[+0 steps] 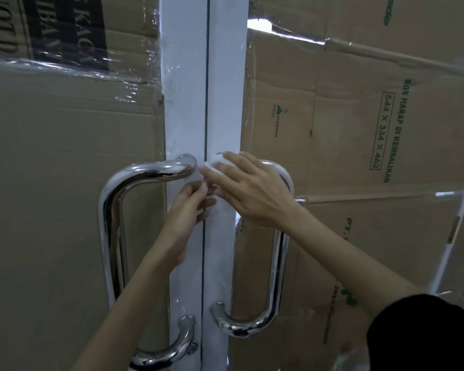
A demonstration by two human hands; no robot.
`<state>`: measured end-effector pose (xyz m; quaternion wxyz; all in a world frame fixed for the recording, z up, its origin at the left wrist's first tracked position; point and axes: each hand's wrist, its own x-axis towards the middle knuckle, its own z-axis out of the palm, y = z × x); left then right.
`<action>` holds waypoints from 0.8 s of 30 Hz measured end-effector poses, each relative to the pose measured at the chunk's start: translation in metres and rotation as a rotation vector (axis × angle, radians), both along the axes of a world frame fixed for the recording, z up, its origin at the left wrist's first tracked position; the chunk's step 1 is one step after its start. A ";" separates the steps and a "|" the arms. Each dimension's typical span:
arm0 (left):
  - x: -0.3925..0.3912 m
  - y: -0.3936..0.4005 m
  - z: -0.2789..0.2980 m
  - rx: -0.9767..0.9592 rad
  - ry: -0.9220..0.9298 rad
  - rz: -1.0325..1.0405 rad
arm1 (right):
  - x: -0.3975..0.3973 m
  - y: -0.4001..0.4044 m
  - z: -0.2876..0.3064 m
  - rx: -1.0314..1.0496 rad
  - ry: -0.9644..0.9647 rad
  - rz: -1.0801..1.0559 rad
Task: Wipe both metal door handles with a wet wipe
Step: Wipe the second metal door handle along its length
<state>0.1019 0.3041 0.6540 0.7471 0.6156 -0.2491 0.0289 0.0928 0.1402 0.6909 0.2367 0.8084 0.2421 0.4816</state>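
Two polished metal door handles curve out from a white double door. The left handle (110, 223) is fully visible. The right handle (276, 277) is partly hidden at its top by my right hand (249, 188). A white wet wipe (215, 163) sits between the handles' upper ends, against the white door frame. My right hand lies over it with fingers stretched toward the left handle's top mount. My left hand (190, 207) is just below, its fingertips pinching the wipe's lower edge. How much of the wipe is folded under the hands is hidden.
Flattened cardboard boxes (65, 183) under clear plastic film cover both glass door panels (359, 129). The white door stiles (214, 89) meet at a dark central seam. A black sleeve (426, 333) shows at the lower right.
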 end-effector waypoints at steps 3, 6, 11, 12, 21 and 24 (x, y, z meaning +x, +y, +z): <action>-0.004 0.001 -0.001 0.011 -0.003 -0.017 | -0.004 -0.013 -0.004 -0.066 -0.045 -0.035; 0.000 0.015 -0.003 -0.013 0.011 0.023 | -0.003 -0.026 -0.010 -0.120 -0.124 -0.055; 0.004 0.025 0.000 -0.042 0.032 0.053 | 0.022 -0.006 0.003 -0.040 -0.270 -0.051; 0.004 0.024 0.001 -0.044 0.034 0.047 | 0.024 -0.001 0.006 0.000 -0.255 -0.022; 0.008 0.043 -0.005 -0.042 0.043 0.039 | 0.000 0.012 0.051 0.846 0.379 -0.280; 0.010 0.039 -0.001 -0.049 0.058 0.033 | 0.010 0.027 0.078 0.821 0.643 -0.353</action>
